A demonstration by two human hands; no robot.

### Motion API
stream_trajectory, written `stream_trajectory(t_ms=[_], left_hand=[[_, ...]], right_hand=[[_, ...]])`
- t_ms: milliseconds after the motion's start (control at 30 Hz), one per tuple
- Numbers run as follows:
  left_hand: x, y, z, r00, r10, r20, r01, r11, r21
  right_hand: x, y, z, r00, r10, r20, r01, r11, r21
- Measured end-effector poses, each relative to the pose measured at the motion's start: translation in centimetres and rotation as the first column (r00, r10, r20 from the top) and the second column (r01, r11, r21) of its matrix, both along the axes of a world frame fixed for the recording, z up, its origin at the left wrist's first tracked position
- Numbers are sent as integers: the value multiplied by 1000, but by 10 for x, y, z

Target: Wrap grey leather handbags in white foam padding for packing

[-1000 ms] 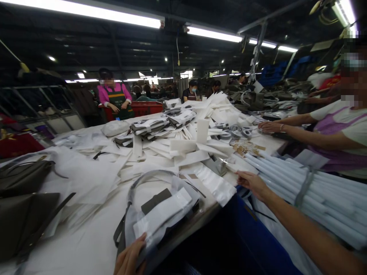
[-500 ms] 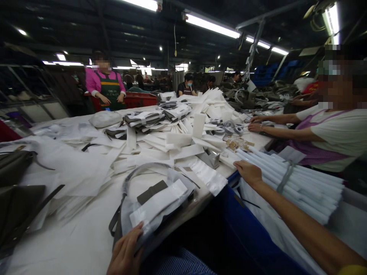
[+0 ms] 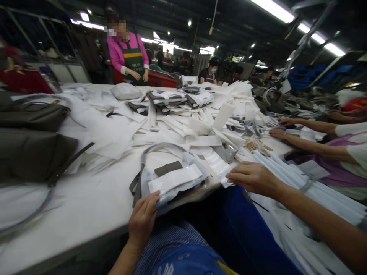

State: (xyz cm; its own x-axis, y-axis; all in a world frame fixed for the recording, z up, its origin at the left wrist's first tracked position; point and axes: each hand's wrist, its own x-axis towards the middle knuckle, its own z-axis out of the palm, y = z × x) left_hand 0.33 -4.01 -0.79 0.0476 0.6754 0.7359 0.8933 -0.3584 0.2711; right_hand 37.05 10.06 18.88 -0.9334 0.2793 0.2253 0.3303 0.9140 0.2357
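Note:
A dark bag partly wrapped in white sheeting [image 3: 174, 179] lies at the table's front edge, its wrapped handle [image 3: 160, 146] arching behind it. My left hand [image 3: 144, 214] pinches the near left corner of that wrapping, fingers pressed together. To the right, my right hand [image 3: 252, 177] has its fingertips closed at the edge of a flat, shiny plastic bag [image 3: 213, 162]. A heap of white foam pieces [image 3: 197, 126] spreads behind the wrapped bag.
Dark bags [image 3: 34, 152] sit at the left of the white table [image 3: 94, 206]. A blue bin [image 3: 243, 225] and a bundle of pale tubes [image 3: 323, 191] are at the right. A person in pink [image 3: 129, 57] stands across; another person's hands reach in from the right.
The view has turned left and down, so the scene sits further right. My right hand has moved from beside the pale tubes to the shiny plastic bag. My left hand stays on the wrapping.

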Motion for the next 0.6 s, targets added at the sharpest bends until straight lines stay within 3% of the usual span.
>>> stream_trajectory(t_ms=[167,333,467,600], left_hand=[[4,0,4,997,23,69,-18,998,-63],[6,-1,5,995,23,97,-17,998,-62],[7,-1,7,995,30,98,-24,998,-56],[6,-1,7,994,29,103,-23,998,-58]], right_hand=[[-95,4,-3,981,191,-7,-188,955,-229],[-179,24,-23,919,393,30,-357,863,-357],[-224,42,-43,869,479,125,-393,820,-415],[-249,51,-52,838,497,225,-367,819,-440]])
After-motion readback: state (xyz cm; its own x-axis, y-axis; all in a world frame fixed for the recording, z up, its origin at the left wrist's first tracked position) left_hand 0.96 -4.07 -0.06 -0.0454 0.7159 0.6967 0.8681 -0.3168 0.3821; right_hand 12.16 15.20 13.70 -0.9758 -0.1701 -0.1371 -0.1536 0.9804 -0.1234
